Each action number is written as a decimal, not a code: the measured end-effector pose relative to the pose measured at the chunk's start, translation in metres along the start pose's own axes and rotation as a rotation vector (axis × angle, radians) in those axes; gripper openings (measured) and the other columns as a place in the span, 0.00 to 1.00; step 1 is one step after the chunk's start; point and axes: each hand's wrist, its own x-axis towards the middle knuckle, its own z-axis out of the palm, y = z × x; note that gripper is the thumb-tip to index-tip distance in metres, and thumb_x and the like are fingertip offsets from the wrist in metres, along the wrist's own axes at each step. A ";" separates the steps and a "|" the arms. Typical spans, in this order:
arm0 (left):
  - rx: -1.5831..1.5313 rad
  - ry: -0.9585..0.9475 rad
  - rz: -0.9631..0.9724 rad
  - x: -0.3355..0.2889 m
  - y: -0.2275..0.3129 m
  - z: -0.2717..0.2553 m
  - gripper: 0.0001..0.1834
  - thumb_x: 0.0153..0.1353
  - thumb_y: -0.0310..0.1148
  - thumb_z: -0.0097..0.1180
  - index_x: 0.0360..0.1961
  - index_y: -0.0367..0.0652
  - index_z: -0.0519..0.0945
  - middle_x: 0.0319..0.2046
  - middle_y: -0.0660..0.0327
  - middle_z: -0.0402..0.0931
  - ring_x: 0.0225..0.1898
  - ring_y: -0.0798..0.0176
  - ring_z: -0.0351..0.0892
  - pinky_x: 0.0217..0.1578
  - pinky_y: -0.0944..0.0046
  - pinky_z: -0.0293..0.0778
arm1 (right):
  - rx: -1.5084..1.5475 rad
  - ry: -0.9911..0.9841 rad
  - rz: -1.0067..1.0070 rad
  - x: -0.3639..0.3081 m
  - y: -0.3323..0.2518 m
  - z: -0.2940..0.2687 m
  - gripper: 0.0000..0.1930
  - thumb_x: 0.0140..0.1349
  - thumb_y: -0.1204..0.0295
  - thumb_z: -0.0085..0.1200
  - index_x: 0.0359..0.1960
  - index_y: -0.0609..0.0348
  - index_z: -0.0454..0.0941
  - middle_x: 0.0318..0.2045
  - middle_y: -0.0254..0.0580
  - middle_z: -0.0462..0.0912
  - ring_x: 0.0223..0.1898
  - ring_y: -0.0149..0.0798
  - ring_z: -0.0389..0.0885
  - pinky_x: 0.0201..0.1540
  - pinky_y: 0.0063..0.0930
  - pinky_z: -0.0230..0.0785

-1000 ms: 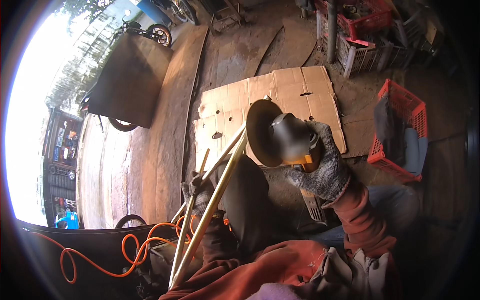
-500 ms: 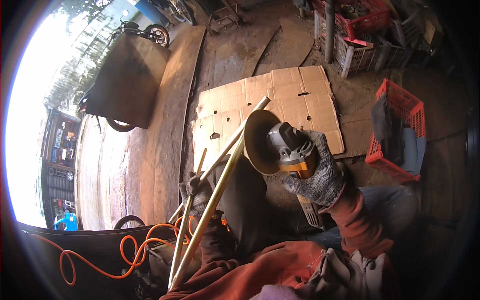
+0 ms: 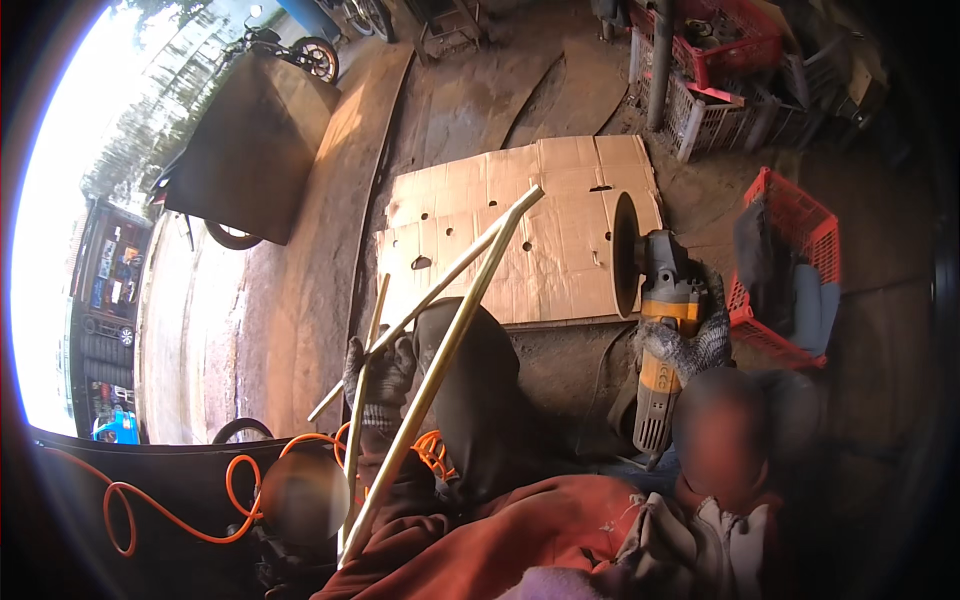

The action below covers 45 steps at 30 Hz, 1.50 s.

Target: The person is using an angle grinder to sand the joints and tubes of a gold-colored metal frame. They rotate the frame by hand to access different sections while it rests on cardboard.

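Observation:
My left hand (image 3: 392,372), in a grey knit glove, is closed around a thin bar of a pale metal frame (image 3: 448,350). Two longer bars of this frame meet in a point above my knee, over the cardboard. An angle grinder (image 3: 656,385) with a yellow and grey body is gripped in my gloved right hand (image 3: 707,335). Its large disc (image 3: 626,255) stands nearly edge-on, apart from the frame's tip and to the right of it. Part of my right forearm is blurred.
A flat cardboard sheet (image 3: 570,240) lies on the floor ahead. On the right stands a red crate (image 3: 800,215) holding dark and grey items. An orange hose (image 3: 180,530) coils at lower left. Stacked crates (image 3: 700,125) and a post are at far right; a motorcycle (image 3: 290,50) is at far left.
My right hand has drawn the grinder away to the right, so its disc has left the frame's tip. The grinder's body now points down. My left hand still grips the frame.

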 end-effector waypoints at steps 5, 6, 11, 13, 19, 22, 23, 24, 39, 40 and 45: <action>0.177 -0.121 -0.126 0.010 0.018 0.047 0.23 0.68 0.39 0.58 0.50 0.25 0.73 0.43 0.41 0.79 0.34 0.53 0.84 0.37 0.63 0.87 | 0.174 0.140 0.012 -0.006 0.017 -0.040 0.32 0.51 0.83 0.64 0.59 0.52 0.67 0.46 0.44 0.78 0.38 0.40 0.82 0.38 0.36 0.81; 0.148 -0.283 -0.302 0.012 0.037 0.062 0.23 0.68 0.41 0.57 0.50 0.28 0.75 0.43 0.43 0.79 0.35 0.54 0.84 0.37 0.66 0.86 | 0.126 0.142 -0.030 -0.007 0.015 -0.048 0.31 0.52 0.82 0.64 0.58 0.52 0.67 0.45 0.44 0.78 0.38 0.41 0.81 0.38 0.37 0.81; 0.524 -0.515 0.295 0.001 0.060 0.184 0.23 0.70 0.50 0.53 0.50 0.38 0.78 0.42 0.50 0.81 0.29 0.65 0.78 0.26 0.66 0.78 | 0.178 0.148 -0.020 -0.006 0.059 -0.088 0.19 0.63 0.68 0.56 0.54 0.54 0.69 0.42 0.45 0.77 0.37 0.43 0.78 0.38 0.41 0.77; 0.772 -0.543 0.233 -0.011 0.056 0.235 0.23 0.69 0.56 0.50 0.47 0.46 0.80 0.35 0.57 0.82 0.20 0.69 0.73 0.20 0.62 0.71 | 1.034 0.232 0.341 0.001 0.080 -0.128 0.17 0.68 0.59 0.51 0.53 0.54 0.70 0.40 0.46 0.76 0.35 0.44 0.77 0.38 0.43 0.76; 1.024 -0.564 0.476 -0.059 0.079 0.315 0.12 0.72 0.38 0.53 0.50 0.44 0.80 0.22 0.74 0.68 0.18 0.78 0.66 0.16 0.74 0.63 | 0.026 0.100 -0.108 -0.023 0.003 -0.016 0.34 0.54 0.74 0.66 0.61 0.54 0.63 0.47 0.44 0.73 0.43 0.39 0.78 0.46 0.38 0.77; 1.120 -0.284 0.788 -0.092 0.028 0.342 0.12 0.69 0.38 0.58 0.46 0.42 0.81 0.17 0.72 0.66 0.13 0.76 0.63 0.12 0.73 0.61 | -0.328 0.015 -0.283 -0.030 -0.037 0.012 0.38 0.50 0.76 0.66 0.64 0.55 0.62 0.51 0.44 0.73 0.51 0.41 0.75 0.56 0.35 0.71; 1.086 -0.298 0.759 -0.075 0.015 0.331 0.12 0.67 0.39 0.60 0.44 0.42 0.82 0.16 0.72 0.66 0.11 0.75 0.63 0.12 0.72 0.60 | -0.347 -0.002 -0.338 -0.030 -0.041 0.017 0.40 0.49 0.76 0.68 0.65 0.56 0.61 0.52 0.45 0.73 0.54 0.41 0.74 0.58 0.35 0.70; 1.053 -0.311 0.726 -0.059 0.002 0.320 0.12 0.66 0.40 0.61 0.42 0.42 0.82 0.14 0.71 0.65 0.10 0.74 0.63 0.11 0.72 0.60 | -0.366 -0.025 -0.391 -0.030 -0.044 0.022 0.42 0.47 0.76 0.69 0.65 0.57 0.61 0.54 0.45 0.72 0.57 0.42 0.73 0.60 0.35 0.68; 0.675 -0.045 0.676 -0.075 -0.013 0.119 0.17 0.62 0.47 0.64 0.26 0.50 0.71 0.10 0.71 0.59 0.09 0.73 0.57 0.13 0.67 0.58 | -0.400 -0.133 -0.371 -0.041 -0.022 0.048 0.43 0.48 0.68 0.74 0.63 0.59 0.58 0.50 0.52 0.78 0.51 0.50 0.82 0.53 0.40 0.75; 0.664 -0.022 0.676 -0.077 -0.016 0.111 0.18 0.62 0.47 0.63 0.26 0.51 0.71 0.10 0.71 0.60 0.10 0.72 0.57 0.13 0.67 0.58 | -0.383 -0.143 -0.353 -0.039 -0.021 0.050 0.44 0.47 0.69 0.74 0.63 0.59 0.58 0.51 0.51 0.77 0.52 0.49 0.81 0.54 0.40 0.74; 0.593 0.107 0.646 -0.062 -0.041 0.051 0.18 0.63 0.49 0.62 0.27 0.47 0.75 0.12 0.67 0.65 0.12 0.70 0.62 0.18 0.65 0.68 | -0.338 -0.196 -0.257 -0.036 -0.013 0.056 0.47 0.43 0.73 0.74 0.65 0.58 0.57 0.54 0.46 0.72 0.56 0.42 0.75 0.60 0.37 0.68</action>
